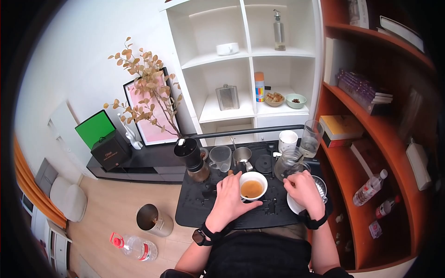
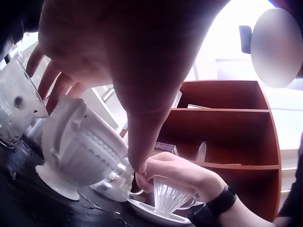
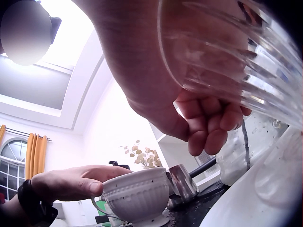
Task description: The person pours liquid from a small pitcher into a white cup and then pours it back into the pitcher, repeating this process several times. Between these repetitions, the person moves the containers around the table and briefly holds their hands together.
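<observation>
A white ribbed cup with brown liquid stands on the black tray in front of the person. My left hand spreads around its near left side, thumb stretched along the front and fingers beside the rim; the right wrist view shows the cup's handle below this hand. Over a white saucer and a clear ribbed glass dripper reaches my right hand. Its fingers are curled close to a glass carafe; I cannot tell whether they grip it.
Along the tray's back stand a black-topped grinder, a clear glass cup, a metal pitcher, a white mug and a tall glass. A metal bin and a large water bottle are on the floor. Wooden shelves flank the right.
</observation>
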